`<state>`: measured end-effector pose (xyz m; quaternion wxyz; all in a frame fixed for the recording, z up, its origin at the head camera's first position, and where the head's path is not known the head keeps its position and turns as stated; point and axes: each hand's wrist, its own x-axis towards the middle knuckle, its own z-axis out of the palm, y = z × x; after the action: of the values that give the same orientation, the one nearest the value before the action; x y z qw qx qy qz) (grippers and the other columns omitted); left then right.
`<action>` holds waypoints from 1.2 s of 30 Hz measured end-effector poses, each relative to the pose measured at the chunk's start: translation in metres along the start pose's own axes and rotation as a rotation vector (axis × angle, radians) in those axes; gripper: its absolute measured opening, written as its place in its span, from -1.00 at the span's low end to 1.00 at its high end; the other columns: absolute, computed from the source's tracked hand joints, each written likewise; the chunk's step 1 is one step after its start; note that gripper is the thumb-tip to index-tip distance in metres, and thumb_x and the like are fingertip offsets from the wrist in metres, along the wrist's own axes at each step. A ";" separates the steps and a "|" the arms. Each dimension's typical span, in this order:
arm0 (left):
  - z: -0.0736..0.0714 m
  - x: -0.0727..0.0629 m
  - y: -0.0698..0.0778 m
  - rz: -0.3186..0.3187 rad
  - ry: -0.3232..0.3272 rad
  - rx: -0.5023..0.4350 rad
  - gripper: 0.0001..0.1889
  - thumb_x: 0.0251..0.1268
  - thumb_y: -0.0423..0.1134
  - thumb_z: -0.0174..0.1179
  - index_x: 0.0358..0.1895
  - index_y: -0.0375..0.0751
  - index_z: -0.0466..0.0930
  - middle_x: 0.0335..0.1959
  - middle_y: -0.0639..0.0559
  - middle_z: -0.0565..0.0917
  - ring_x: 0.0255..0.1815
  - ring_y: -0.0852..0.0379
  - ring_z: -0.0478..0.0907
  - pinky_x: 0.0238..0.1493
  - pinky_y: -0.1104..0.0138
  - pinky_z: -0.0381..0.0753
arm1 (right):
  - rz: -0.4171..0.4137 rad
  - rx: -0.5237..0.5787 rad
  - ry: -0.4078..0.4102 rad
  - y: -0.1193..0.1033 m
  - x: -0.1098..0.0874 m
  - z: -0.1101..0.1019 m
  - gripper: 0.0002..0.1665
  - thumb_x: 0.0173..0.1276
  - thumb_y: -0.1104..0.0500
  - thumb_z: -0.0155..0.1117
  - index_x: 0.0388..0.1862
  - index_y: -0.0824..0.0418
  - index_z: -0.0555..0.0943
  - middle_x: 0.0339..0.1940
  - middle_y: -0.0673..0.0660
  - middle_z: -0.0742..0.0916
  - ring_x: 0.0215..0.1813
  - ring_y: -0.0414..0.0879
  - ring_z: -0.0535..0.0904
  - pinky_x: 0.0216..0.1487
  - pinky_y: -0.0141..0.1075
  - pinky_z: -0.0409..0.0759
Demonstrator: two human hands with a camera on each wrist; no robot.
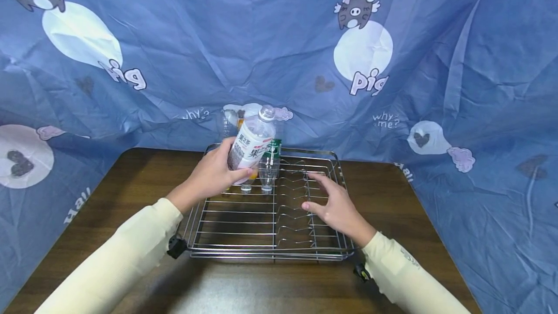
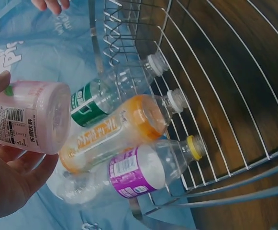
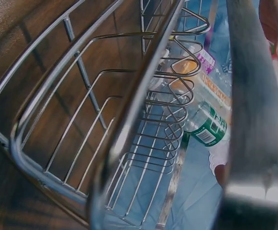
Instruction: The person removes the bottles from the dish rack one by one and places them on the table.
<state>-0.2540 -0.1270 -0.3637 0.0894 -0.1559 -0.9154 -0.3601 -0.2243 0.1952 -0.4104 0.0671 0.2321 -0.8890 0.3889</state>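
My left hand [image 1: 213, 171] grips a clear plastic bottle [image 1: 253, 144] with a white and pink label, tilted with its neck up to the right. It is above the back left of a metal wire dish rack [image 1: 274, 227]. Behind and below it, inside the rack, are a green-labelled bottle [image 2: 88, 103], an orange-labelled bottle [image 2: 103, 136] and a purple-labelled bottle [image 2: 134, 172] with a yellow cap; they lean side by side, caps down. My right hand [image 1: 337, 207], thumb and fingers spread, hovers above the rack's right part and holds nothing.
Wavy wire dividers [image 1: 294, 217] run front to back through the rack's right half. Its rim stands up around the sides. The rack sits on a dark wooden table [image 1: 244, 290]. Blue printed cloth [image 1: 261, 52] hangs behind the table and along both sides.
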 end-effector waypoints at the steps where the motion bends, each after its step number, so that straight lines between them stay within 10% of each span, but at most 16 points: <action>1: -0.001 -0.001 -0.001 0.000 0.003 -0.009 -0.15 0.14 0.01 0.49 0.42 -0.18 0.25 0.09 -0.18 0.64 -0.01 -0.13 0.63 -0.05 -0.04 0.63 | 0.001 0.000 0.003 0.001 0.000 0.000 -0.10 0.19 0.07 0.57 0.47 0.19 0.39 0.42 0.25 0.53 0.43 0.19 0.40 0.42 0.16 0.35; 36: -0.030 -0.019 -0.043 -0.034 0.189 -0.129 -0.18 0.16 -0.24 0.47 0.40 -0.37 0.18 0.15 -0.35 0.55 0.12 -0.26 0.54 0.14 -0.11 0.50 | 0.010 0.057 0.019 0.011 -0.005 0.008 -0.15 0.21 0.20 0.55 0.43 0.28 0.38 0.37 0.30 0.56 0.39 0.19 0.46 0.37 0.13 0.42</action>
<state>-0.2494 -0.1813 -0.3743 0.1591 -0.1108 -0.8804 -0.4328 -0.2246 0.1978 -0.4247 0.0672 0.2256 -0.8781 0.4166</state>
